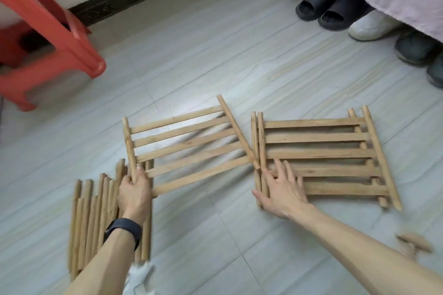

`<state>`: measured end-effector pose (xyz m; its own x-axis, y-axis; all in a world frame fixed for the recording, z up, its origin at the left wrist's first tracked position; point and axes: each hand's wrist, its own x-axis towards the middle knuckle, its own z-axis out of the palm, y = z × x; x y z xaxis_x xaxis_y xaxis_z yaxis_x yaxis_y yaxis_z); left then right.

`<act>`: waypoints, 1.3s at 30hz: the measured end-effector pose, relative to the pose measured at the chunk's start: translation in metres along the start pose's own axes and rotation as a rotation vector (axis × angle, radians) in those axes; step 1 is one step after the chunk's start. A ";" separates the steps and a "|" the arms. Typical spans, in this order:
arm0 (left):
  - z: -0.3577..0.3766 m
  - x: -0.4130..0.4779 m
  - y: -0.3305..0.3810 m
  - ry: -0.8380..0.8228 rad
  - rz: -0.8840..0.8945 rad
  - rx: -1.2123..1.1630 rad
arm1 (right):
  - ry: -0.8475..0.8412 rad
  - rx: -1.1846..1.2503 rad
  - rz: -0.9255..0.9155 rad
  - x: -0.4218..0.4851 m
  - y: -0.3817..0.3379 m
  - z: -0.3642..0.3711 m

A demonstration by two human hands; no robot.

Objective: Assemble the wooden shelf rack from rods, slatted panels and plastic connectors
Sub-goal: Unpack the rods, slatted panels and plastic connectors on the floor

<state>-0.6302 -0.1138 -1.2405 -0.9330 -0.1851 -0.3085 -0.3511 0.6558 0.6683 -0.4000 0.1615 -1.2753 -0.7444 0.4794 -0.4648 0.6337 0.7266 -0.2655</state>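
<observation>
The left panel (191, 148) lies on the tiled floor (215, 55) in the middle of the view. Its slats run left to right and climb a little toward the far right, while its two end rods run near to far. The far-right rod meets the left edge of the right stack (323, 153), two panels laid one on the other with slats almost level across the view. The loose rods (93, 213) lie bunched at the near left, long axes pointing away from the person.

The left hand (134, 189) curls round the left panel's left end rod at its near end, thumb on top. The forearm reaches forward over the loose rods and wears a dark wristband (125, 229).

The right hand (280, 189) is spread wide, palm down, with straight fingers lying on the stack's near-left slats and the thumb out to the left. Its arm stretches in from the near right.
</observation>
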 end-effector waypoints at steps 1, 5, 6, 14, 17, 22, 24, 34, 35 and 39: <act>-0.004 0.001 -0.011 -0.003 -0.034 -0.002 | -0.031 0.003 0.027 0.001 -0.009 0.006; -0.010 -0.003 -0.040 -0.025 -0.105 0.005 | -0.014 -0.104 0.124 0.002 -0.016 0.017; -0.009 -0.003 -0.045 -0.048 -0.104 0.013 | -0.015 -0.124 0.128 0.003 -0.013 0.017; 0.020 -0.019 -0.047 -0.274 -0.064 -0.087 | -0.038 -0.214 0.210 -0.004 0.044 -0.004; 0.033 -0.029 -0.045 -0.336 -0.020 -0.086 | 0.011 -0.260 0.292 -0.012 0.078 -0.012; 0.057 -0.054 -0.043 -0.411 0.102 0.048 | 0.023 -0.249 0.335 -0.028 0.122 -0.020; 0.064 -0.064 -0.039 -0.417 0.166 0.081 | 0.078 -0.169 0.355 -0.032 0.123 -0.017; 0.076 -0.089 -0.021 -0.454 0.266 0.578 | 0.240 -0.040 0.482 -0.016 0.120 -0.028; 0.075 -0.090 -0.022 -0.462 0.278 0.627 | 0.241 -0.054 0.498 -0.014 0.121 -0.029; 0.067 -0.094 -0.024 -0.467 0.269 0.696 | 0.185 -0.156 0.517 -0.013 0.127 -0.028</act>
<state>-0.5292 -0.0630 -1.2732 -0.7963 0.2579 -0.5472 0.1452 0.9596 0.2410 -0.3154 0.2610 -1.2791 -0.3786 0.8600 -0.3420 0.8974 0.4315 0.0917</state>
